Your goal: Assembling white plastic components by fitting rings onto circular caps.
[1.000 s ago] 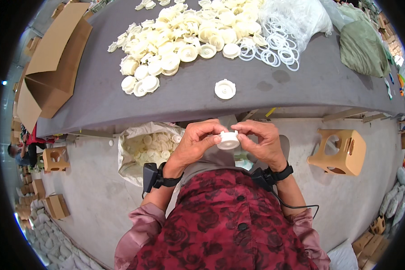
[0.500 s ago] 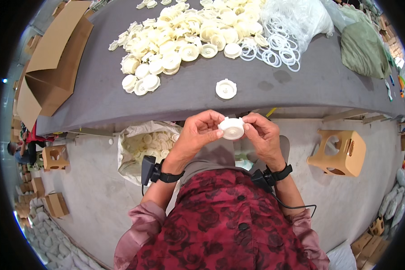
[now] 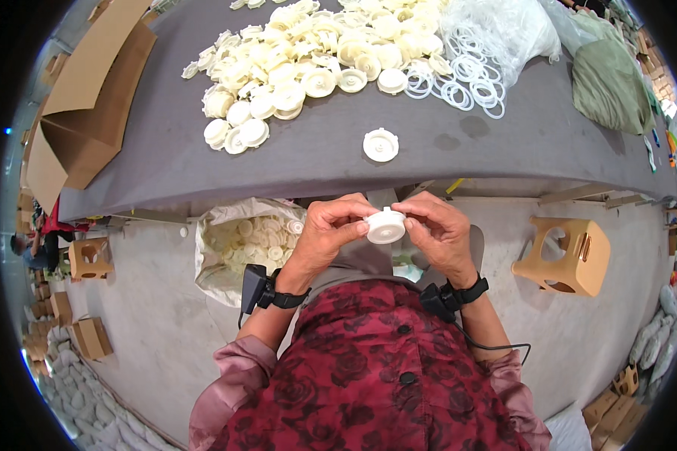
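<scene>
A round white plastic cap (image 3: 386, 227) with small lugs on its rim is held between both hands, over my lap and just off the table's near edge. My left hand (image 3: 334, 231) pinches its left side with thumb and fingers. On the opposite side, the thumb and fingers of my right hand (image 3: 441, 232) are closed on the same cap. Another white cap (image 3: 381, 145) lies alone on the table, straight ahead of my hands. Farther back spreads a big pile of cream plastic caps (image 3: 308, 56), with translucent sealing rings (image 3: 466, 79) at its right.
An open cardboard box (image 3: 98, 124) stands at the table's left end. Clear plastic bags (image 3: 515, 34) and a green cloth bundle (image 3: 611, 86) lie at the right. Under the edge, a white sack (image 3: 210, 274) holds more caps. A tan stool (image 3: 568, 255) stands on the floor at right.
Both hands have lowered the cap slightly toward me, and its tilt has changed. The fingers have shifted a little on its rim. Nothing on the table has visibly moved.
</scene>
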{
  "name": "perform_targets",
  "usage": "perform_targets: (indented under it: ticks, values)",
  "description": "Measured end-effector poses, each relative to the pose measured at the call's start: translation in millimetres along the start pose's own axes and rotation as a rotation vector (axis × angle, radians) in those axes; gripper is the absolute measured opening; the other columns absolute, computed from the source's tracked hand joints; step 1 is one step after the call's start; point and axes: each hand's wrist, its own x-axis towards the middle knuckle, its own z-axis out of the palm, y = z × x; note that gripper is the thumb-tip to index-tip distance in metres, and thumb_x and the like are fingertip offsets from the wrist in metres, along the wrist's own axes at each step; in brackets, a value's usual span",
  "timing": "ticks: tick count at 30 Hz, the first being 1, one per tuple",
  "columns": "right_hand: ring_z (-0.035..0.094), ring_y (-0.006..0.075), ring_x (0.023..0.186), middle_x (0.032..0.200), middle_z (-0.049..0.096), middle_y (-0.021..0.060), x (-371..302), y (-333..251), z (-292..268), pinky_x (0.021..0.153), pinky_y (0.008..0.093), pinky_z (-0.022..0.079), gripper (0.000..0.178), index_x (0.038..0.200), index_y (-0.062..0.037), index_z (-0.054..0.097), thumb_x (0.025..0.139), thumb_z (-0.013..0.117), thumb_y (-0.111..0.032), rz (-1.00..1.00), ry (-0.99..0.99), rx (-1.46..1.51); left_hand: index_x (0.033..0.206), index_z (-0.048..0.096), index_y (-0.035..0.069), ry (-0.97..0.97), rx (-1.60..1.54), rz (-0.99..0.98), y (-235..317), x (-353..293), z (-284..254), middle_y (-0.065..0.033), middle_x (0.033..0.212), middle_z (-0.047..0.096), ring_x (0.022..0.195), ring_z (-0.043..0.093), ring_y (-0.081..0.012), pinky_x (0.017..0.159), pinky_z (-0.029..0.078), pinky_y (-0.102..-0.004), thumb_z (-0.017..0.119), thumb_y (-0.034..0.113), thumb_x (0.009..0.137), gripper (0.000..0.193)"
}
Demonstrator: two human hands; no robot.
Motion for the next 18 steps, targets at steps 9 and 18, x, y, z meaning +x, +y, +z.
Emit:
perform_targets:
  ticks: [9, 18]
  values:
    - [0.064, 0.0173, 0.073, 0.082, 0.067, 0.0095, 7, -7, -7, 0.068, 0.0274, 0.050, 0.011, 0.095, 0.0020, 0.069, 0.084, 0.067, 0.004, -0.076, -0.095, -0.118, 0.102, 0.071, -0.003, -0.094, 0.231, 0.019, 19, 8, 4, -0.0032, 0.091, 0.062, 0.080, 0.053, -0.0099, 0.070, 0.041, -0.0243, 0.066, 0.004, 0.089, 0.015]
    - [0.063, 0.0170, 0.070, 0.081, 0.065, 0.0093, 3, -7, 6, 0.066, 0.0288, 0.052, 0.013, 0.099, 0.0030, 0.068, 0.087, 0.068, -0.002, 0.011, -0.135, -0.212, 0.092, 0.069, -0.002, -0.127, 0.562, -0.074, 28, 13, 9, 0.0000, 0.083, 0.059, 0.076, 0.051, -0.0071, 0.067, 0.039, -0.0228, 0.068, 0.010, 0.092, 0.012]
